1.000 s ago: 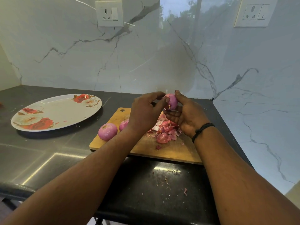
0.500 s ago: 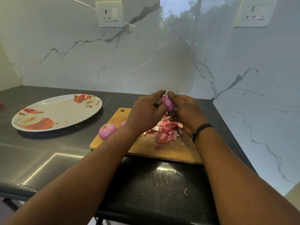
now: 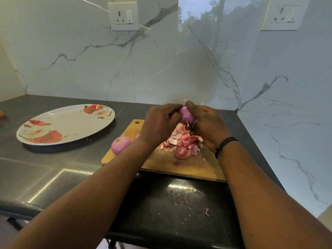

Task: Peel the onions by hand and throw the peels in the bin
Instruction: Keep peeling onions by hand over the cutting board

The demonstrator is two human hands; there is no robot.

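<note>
Both hands hold one small purple onion (image 3: pixel 186 116) in the air above the wooden cutting board (image 3: pixel 188 168). My left hand (image 3: pixel 159 124) curls round its left side, thumb and fingers at its top. My right hand (image 3: pixel 208 125), with a black wrist band, grips its right side, thumb on top. A pile of pink onion peels (image 3: pixel 183 142) lies on the board below the hands. A peeled onion (image 3: pixel 120 145) sits on the board's left end; a second one (image 3: pixel 138 136) is mostly hidden behind my left wrist. No bin is in view.
A white oval plate with red roses (image 3: pixel 66 124) lies on the dark counter (image 3: pixel 45 173) to the left. Peel scraps (image 3: pixel 207 211) dot the counter near its front edge. A marble wall with two sockets (image 3: pixel 124 16) stands behind and to the right.
Both hands have turned the onion between them; its root end now points down. My left fingers have curled closer over it. The onions and peels on the board have not moved.
</note>
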